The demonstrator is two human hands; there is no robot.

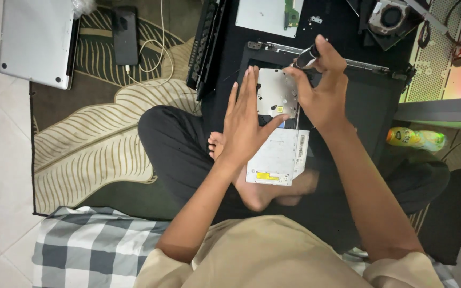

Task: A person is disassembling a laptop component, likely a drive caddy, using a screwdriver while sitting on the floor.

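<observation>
The drive (pixel 279 141) lies across the person's lap, over the laptop base (pixel 369 101). The left hand (pixel 246 120) presses flat on it, fingers together and extended. The right hand (pixel 321 88) has its fingers clamped on a screwdriver (pixel 306 56), tip apparently at the drive's top edge, though the hand hides it. Risk: the unsupported drive tilts, so the tip slips and strips the screw or gouges the cover.

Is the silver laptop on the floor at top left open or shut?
Shut: the silver laptop lies flat, lid down, only its plain outer shell showing.
</observation>
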